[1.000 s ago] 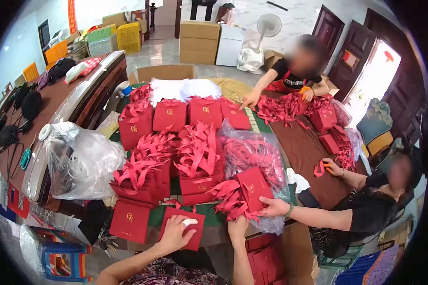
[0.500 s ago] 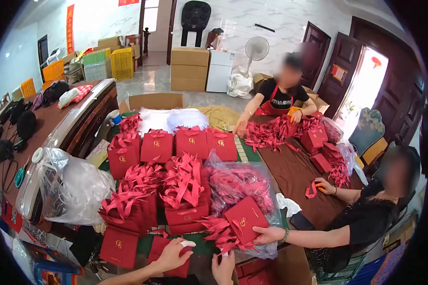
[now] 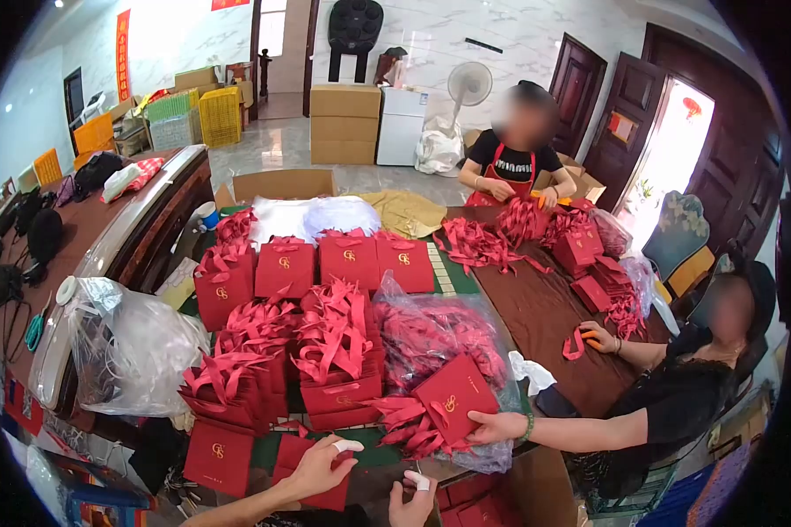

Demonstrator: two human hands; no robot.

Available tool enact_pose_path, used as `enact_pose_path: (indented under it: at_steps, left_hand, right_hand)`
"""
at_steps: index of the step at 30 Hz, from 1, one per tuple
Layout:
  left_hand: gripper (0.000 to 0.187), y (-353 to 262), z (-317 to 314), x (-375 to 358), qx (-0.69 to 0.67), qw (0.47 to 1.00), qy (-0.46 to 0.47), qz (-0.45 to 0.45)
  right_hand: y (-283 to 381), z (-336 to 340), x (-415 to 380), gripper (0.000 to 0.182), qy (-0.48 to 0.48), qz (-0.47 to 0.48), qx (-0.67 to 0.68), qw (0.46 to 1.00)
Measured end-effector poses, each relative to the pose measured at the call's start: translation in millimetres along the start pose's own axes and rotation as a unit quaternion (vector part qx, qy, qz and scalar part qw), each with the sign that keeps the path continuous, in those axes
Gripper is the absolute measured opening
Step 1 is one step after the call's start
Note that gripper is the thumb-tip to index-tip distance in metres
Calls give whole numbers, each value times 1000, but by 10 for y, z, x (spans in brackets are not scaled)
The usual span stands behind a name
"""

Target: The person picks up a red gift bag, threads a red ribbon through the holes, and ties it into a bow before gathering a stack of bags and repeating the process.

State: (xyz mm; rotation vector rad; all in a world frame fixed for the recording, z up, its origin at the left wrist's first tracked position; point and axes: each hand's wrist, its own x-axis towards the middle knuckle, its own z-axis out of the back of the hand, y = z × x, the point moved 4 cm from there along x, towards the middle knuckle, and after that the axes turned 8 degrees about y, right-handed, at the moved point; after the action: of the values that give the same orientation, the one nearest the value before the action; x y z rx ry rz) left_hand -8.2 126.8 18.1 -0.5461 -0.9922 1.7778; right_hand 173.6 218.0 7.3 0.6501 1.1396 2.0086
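Observation:
My left hand (image 3: 319, 467), white wrap on one fingertip, is over a red bag (image 3: 330, 497) at the bottom centre, its thumb and index finger apart. To its right is my right hand (image 3: 412, 502), also with a wrapped fingertip, its thumb apart from its bent fingers. Nothing shows in either hand. Another red bag (image 3: 218, 457) with a gold logo lies at the left. Beyond stand rows of red bags with ribbon handles (image 3: 332, 338). A co-worker's hand (image 3: 496, 427) holds a red bag (image 3: 453, 397) beside a plastic bag of red ribbons (image 3: 439, 338).
A clear plastic bag (image 3: 136, 347) sits at the left. At the right sits a co-worker (image 3: 677, 378); a second one (image 3: 518, 158) is across the brown-covered table (image 3: 545, 325), handling red ribbons. An open cardboard box (image 3: 536, 492) stands below the table edge at the right.
My right hand has turned slightly, its thumb now apart from the fingers. The co-worker across the table has drawn an outstretched arm back to the ribbons. The view has shifted slightly.

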Motion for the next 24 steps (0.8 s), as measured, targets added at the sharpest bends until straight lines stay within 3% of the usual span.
enact_pose_path:
  at_steps: [4,5,10,11,14,17,19,21,23,24]
  left_hand:
    - [27,-137,98,150,12,998,-20,-58]
    - [27,-216,134,217,-17,999,-13,-51]
    - [29,-584,304,712,-11,992,-35,-124]
    - [32,-615,299,846,-34,995,-24,-96]
    - [40,-675,165,1319,6,988,-34,-153]
    - [52,-559,-88,1701,69,985,-14,-155]
    - [64,-285,-320,1946,205,974,21,-89]
    - [69,-127,-430,2108,206,975,59,-56]
    - [69,-80,-501,2172,56,974,209,62]
    - [85,-104,-494,2218,47,971,231,38]
  right_hand:
    - [-7,68,20,35,-19,60,-22,998]
    - [17,58,53,23,-71,48,10,996]
    - [-149,159,70,33,-51,95,-19,994]
    - [-189,170,108,33,-53,88,-19,995]
    - [-243,317,262,39,-97,32,88,991]
    - [-213,446,419,44,-114,53,33,991]
    - [-262,447,482,50,-109,43,18,993]
    - [-190,454,560,51,-122,77,-49,988]
    - [-277,404,590,56,-101,72,-79,989]
    - [-273,387,599,58,-102,82,-93,987]
